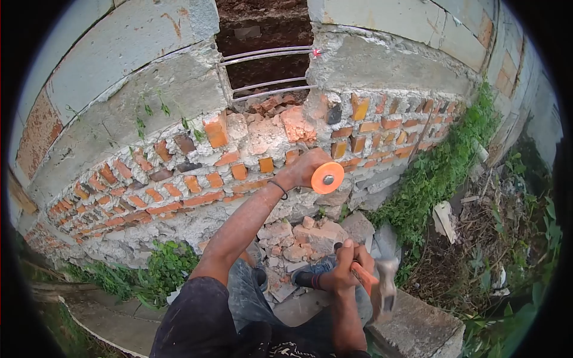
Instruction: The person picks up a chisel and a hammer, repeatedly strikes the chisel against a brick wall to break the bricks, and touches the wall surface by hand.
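My left hand (303, 168) is closed around a chisel whose round orange guard (327, 178) and metal striking end face me. The chisel's tip is hidden beyond the hand, toward the broken brickwork (298, 124) below a wall opening. Lower and to the right, my right hand (349, 268) grips a hammer (387, 289) by its handle, part of which is orange. The blurred metal head stands to the right of the fingers, apart from the chisel.
Bars (268, 55) cross the wall opening. Rubble (307, 238) lies around my feet at the wall's base. A concrete block (418, 328) sits at the lower right. Green plants (418, 188) and dry debris lie to the right, with more weeds (158, 271) at left.
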`<state>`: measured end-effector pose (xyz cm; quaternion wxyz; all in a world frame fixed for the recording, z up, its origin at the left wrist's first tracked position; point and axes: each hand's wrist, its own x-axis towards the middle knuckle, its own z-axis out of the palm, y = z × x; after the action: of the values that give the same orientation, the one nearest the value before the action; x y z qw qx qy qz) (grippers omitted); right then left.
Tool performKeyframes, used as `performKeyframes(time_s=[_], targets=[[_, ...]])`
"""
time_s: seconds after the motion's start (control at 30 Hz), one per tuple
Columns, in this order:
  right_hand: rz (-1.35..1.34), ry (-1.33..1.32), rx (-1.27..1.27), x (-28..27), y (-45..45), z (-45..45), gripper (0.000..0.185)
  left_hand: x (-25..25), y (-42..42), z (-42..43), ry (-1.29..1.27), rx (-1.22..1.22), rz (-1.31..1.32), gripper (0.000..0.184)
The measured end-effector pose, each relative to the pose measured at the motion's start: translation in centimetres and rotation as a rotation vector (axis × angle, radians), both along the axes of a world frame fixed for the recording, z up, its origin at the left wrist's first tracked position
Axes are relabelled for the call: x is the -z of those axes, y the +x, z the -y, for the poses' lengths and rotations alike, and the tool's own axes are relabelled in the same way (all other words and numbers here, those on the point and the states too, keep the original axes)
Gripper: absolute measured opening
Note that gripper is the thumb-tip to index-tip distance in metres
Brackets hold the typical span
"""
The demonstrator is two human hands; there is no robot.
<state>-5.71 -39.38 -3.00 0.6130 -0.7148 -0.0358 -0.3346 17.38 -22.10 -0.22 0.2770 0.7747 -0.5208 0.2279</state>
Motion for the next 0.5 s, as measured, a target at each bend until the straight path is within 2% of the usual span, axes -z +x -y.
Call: performKeyframes(time_s=[0.03, 0.07, 0.13, 0.2, 0.27, 0.3, 0.33, 0.4, 0.43, 0.47, 0.5], targets=[[0.000, -0.001, -0.004, 0.0, 0.4, 0.0, 0.018, 0.4, 0.0, 0.0, -0.009, 0.002, -0.013, 0.037], [0.341, 0.302, -0.154, 0.3, 1.1, -0.1, 0.017, 0.6, 0.1, -0.1, -0.017, 0.004, -0.024, 0.037], [0.675, 0.609, -0.290, 3.0, 3.8, -1.0, 0.016, 0.2, 0.0, -0.3, -0.022, 0.004, -0.025, 0.037], [-0.186, -0.314, 0.002, 8.3, 7.3, -2.3, 0.020, 0.9, -0.9, 0.1, -0.032, 0.014, -0.042, 0.037], [-0.159, -0.257, 0.035, 9.8, 4.6, -1.6, 0.024, 0.3, -0.5, 0.0, 0.004, 0.006, -0.004, 0.036], [-0.144, -0.238, 0.033, 8.5, 4.4, -1.4, 0.027, -1.2, 0.8, -0.4, -0.004, -0.014, 0.037, 0.036], [-0.128, -0.219, 0.030, 7.9, 4.4, -1.1, 0.030, -0.3, 0.1, -0.4, 0.047, -0.035, 0.024, 0.034], [-0.210, 0.038, -0.087, 5.8, 2.6, 0.4, 0.028, 1.3, -0.8, 1.0, 0.153, -0.029, 0.004, 0.032], [-0.083, 0.027, 0.011, 5.0, 2.7, 0.4, 0.032, 2.3, -1.1, 1.6, 0.179, -0.022, -0.010, 0.025], [-0.084, 0.024, 0.010, 5.0, 2.6, 0.7, 0.032, 4.9, -0.8, 1.3, 0.176, -0.023, -0.011, 0.025], [-0.091, 0.118, -0.028, 5.2, 2.5, 1.4, 0.034, 8.7, -0.1, 0.9, 0.477, -0.064, 0.110, 0.021]])
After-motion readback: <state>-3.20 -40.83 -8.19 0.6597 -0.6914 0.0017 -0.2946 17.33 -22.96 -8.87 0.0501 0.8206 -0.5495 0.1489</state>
